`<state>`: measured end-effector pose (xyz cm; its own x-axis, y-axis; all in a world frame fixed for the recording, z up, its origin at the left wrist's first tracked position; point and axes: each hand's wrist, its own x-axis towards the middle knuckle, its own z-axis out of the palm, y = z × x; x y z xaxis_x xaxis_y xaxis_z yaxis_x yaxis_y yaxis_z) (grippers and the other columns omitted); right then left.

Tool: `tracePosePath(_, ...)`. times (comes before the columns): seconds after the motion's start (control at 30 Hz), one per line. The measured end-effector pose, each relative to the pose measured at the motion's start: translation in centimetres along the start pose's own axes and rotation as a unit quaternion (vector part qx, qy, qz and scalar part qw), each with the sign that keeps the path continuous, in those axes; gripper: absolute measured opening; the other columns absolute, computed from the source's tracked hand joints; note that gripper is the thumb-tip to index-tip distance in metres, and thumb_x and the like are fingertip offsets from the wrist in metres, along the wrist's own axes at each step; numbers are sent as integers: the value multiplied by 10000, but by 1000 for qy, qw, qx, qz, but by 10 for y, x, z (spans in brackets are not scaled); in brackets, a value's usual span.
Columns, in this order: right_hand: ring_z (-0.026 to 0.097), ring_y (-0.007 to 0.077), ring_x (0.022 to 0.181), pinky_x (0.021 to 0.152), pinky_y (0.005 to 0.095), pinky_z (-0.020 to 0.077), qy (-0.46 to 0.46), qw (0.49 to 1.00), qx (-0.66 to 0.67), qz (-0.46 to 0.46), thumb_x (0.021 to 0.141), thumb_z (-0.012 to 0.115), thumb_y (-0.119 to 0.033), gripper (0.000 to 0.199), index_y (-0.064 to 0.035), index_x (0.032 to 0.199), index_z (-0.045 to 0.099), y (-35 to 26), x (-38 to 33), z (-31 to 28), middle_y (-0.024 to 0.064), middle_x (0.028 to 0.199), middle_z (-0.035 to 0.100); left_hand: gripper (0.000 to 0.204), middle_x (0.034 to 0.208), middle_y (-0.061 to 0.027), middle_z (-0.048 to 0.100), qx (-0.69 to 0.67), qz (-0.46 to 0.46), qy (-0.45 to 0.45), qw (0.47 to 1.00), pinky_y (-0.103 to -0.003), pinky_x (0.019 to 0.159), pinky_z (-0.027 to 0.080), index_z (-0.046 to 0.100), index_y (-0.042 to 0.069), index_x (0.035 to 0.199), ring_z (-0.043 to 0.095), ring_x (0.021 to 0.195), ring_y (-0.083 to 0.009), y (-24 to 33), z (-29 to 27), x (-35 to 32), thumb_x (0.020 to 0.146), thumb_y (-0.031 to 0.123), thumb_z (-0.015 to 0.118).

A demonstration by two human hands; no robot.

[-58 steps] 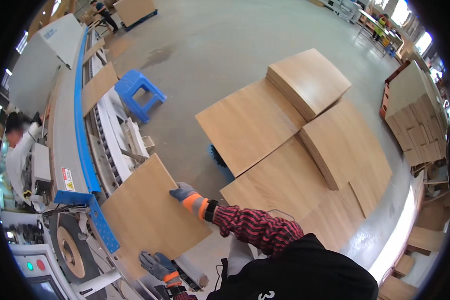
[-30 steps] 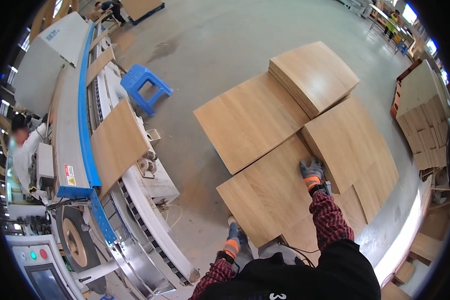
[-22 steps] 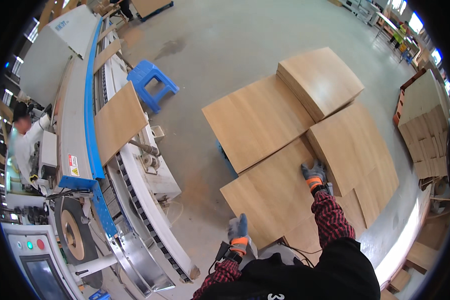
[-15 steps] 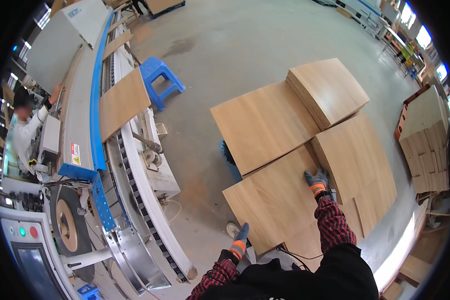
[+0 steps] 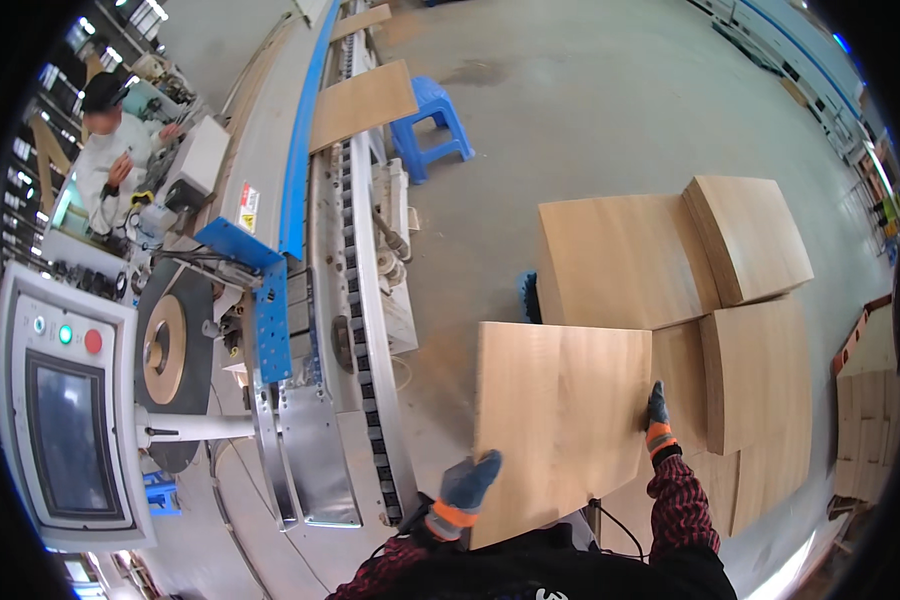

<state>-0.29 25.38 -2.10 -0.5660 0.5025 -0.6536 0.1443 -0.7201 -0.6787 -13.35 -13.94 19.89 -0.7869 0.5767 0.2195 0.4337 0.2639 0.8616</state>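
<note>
both gloved hands (left [image 5: 467, 482]; right [image 5: 657, 408]) grip wooden panel [image 5: 560, 415]

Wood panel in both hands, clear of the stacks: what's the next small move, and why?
Probably swing the wood panel left toward the machine's conveyor track. The left hand grips its near corner and the right hand its right edge, so it is lifted off the panel stacks. Another panel already rides far up the track, leaving the near stretch open.

A light-coloured rectangular wooden panel [image 5: 560, 425], face up and roughly level, is lifted clear of the panel stacks [image 5: 670, 265], gripped at its near-left corner and right edge.
</note>
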Motion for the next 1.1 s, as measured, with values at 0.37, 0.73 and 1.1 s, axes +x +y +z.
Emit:
tracePosePath(0.37,380,25,534,475,186,349,-113,959,-243,-95,760,644,-171,194,-111,698,470,8,-82,263,-68,621,456,373,1055,-211,488,418,-174,224,863,-414,889,326,494,-23,1062,457,992,-341,-6,-152,-48,796,237,515)
tracePosePath(0.73,423,75,592,514,244,376,-124,948,-246,-159,740,643,-255,260,-30,816,537,15,-63,409,-24,669,490,542,1319,-235,271,504,-186,100,838,-466,1031,142,398,28,1215,227,1237,-381,-71,-120,-8,743,281,481)
tracePosePath(1.1,354,126,414,430,239,311,-34,965,257,-36,793,509,-486,468,-223,466,303,-17,-6,227,-32,439,310,458,1243,-258,348,544,-45,171,820,-460,985,227,422,3,1158,320,1159,-396,-136,-141,114,800,282,484)
